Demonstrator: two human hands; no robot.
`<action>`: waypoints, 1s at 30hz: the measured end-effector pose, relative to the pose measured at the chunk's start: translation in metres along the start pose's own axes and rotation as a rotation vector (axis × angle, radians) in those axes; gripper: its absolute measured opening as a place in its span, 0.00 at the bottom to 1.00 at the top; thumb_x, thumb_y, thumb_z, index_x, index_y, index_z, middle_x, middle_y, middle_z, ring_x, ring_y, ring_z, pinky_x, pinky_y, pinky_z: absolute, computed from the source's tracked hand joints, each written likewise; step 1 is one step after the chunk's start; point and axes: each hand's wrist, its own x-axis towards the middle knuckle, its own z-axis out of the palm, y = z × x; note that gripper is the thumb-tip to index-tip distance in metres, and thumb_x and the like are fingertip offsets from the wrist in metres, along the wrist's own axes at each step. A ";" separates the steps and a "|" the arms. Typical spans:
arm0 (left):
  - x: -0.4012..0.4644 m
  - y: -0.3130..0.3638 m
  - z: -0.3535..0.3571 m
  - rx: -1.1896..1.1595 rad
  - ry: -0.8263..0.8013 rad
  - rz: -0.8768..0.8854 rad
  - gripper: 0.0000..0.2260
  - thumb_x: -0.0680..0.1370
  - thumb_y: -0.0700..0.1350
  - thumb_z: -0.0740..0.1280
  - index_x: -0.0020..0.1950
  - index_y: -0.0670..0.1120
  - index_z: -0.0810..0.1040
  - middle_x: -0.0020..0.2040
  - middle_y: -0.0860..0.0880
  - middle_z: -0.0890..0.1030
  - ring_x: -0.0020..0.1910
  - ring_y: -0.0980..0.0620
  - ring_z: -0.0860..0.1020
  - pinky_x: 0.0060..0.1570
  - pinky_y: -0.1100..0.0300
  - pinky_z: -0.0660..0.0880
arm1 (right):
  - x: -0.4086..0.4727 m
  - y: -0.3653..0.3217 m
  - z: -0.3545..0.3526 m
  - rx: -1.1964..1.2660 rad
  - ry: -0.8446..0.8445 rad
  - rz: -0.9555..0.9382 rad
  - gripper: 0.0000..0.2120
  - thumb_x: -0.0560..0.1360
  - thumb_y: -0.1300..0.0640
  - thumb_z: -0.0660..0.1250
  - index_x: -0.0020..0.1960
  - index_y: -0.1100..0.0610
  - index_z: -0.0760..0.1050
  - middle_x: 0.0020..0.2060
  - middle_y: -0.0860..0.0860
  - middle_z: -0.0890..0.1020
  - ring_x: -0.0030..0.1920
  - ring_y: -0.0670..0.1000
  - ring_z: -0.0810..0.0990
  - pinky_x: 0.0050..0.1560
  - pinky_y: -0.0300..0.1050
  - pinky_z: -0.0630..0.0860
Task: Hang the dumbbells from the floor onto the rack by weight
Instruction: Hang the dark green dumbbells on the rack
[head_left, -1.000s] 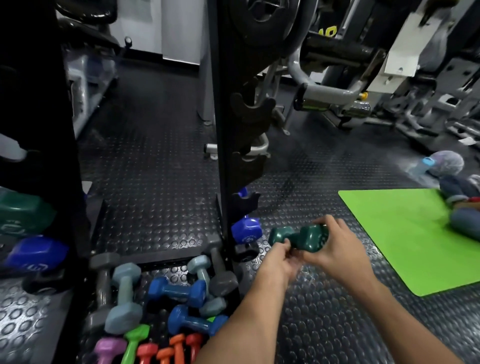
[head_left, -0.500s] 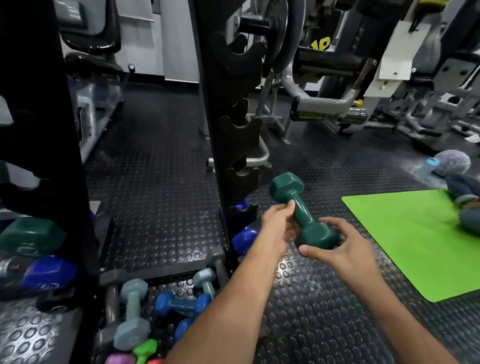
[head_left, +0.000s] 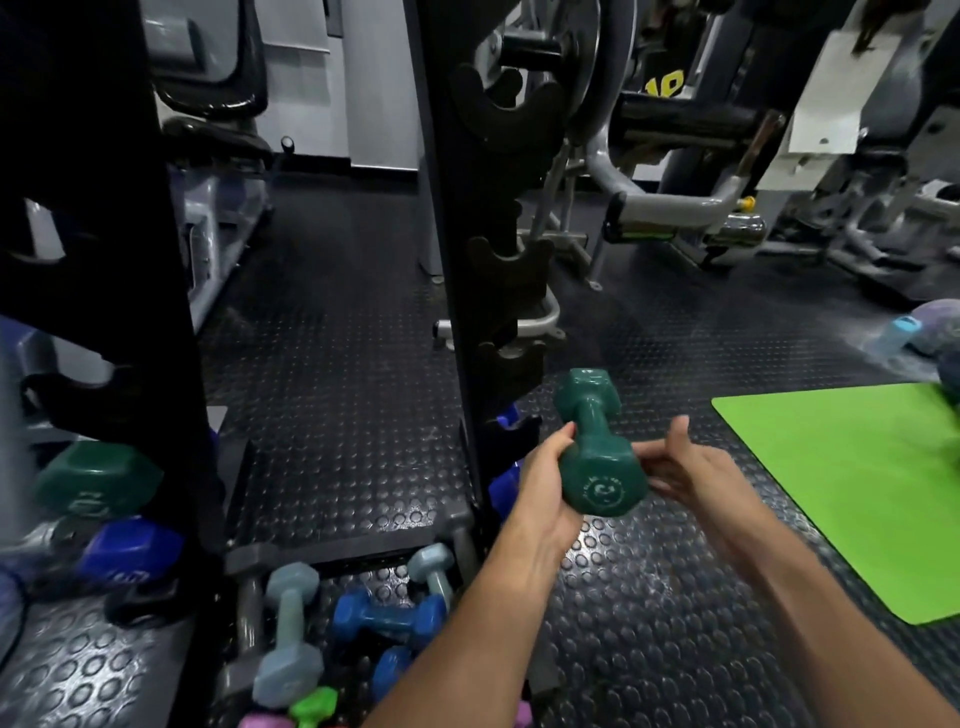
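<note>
Gripping green dumbbell (head_left: 597, 457), left hand (head_left: 545, 488); blurred right hand (head_left: 696, 478) seemingly spread, fingertips hidden.

Dumbbells (head_left: 363, 618) on floor (head_left: 337, 389), left of rack (head_left: 467, 260)

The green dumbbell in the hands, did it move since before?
Yes. The green dumbbell has turned from lying crosswise to pointing away, its far end now nearer the black rack post.

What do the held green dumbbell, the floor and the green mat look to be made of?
Green dumbbell: seemingly vinyl- or rubber-coated metal, with a smooth, slightly glossy skin and a printed mark on its end.
Floor: dark rubber, judging by the raised round studs.
Green mat: probably foam or soft rubber; flat, matte, thin edge.
</note>
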 end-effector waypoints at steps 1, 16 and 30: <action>0.000 -0.001 -0.001 -0.011 -0.010 -0.005 0.17 0.81 0.47 0.65 0.64 0.38 0.80 0.52 0.35 0.84 0.50 0.40 0.84 0.54 0.48 0.80 | 0.012 0.003 -0.004 -0.005 0.040 0.016 0.38 0.71 0.25 0.63 0.56 0.59 0.85 0.50 0.54 0.88 0.52 0.51 0.87 0.56 0.47 0.79; -0.022 -0.031 -0.025 -0.122 0.028 -0.066 0.08 0.75 0.45 0.70 0.49 0.40 0.82 0.45 0.40 0.83 0.42 0.43 0.82 0.49 0.51 0.78 | 0.079 0.020 0.032 0.355 0.324 0.091 0.15 0.73 0.61 0.77 0.58 0.59 0.80 0.52 0.57 0.85 0.43 0.52 0.85 0.41 0.45 0.81; -0.018 -0.032 -0.043 -0.333 0.124 0.139 0.23 0.77 0.47 0.72 0.67 0.37 0.76 0.61 0.34 0.82 0.60 0.37 0.81 0.61 0.41 0.73 | 0.080 -0.003 0.062 0.650 0.221 0.214 0.23 0.76 0.69 0.71 0.70 0.56 0.75 0.56 0.59 0.85 0.54 0.57 0.86 0.57 0.52 0.83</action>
